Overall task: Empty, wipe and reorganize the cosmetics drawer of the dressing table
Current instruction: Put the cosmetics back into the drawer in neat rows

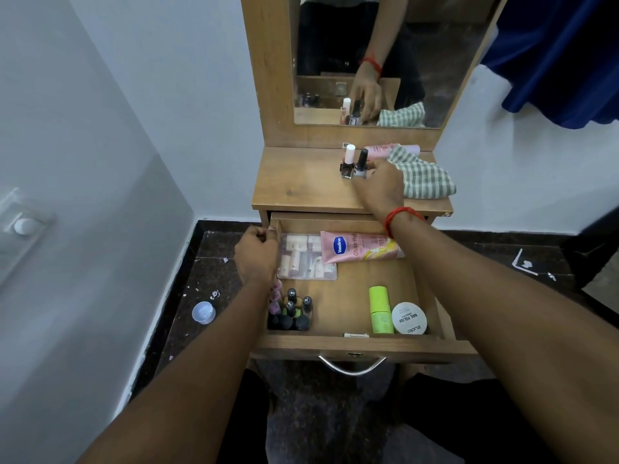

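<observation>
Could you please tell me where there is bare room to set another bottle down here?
The wooden tabletop is bare left of the two upright nail polish bottles. In the open wooden drawer, the middle floor is free between the dark bottle cluster and the green cylindrical tube. The tabletop's right, by the checked cloth, is crowded.

My forearms are bare from the bottom edge of the view up to each wrist. Just behind my right grip (382,185) a red thread band (400,216) circles the wrist in several thin strands, one loose end sticking out. The mirror (452,78) repeats that red band on the reflected wrist. My left grip (258,256) and its wrist are bare. Dark clothing (442,423) covers my legs; I cannot tell the garment.
</observation>
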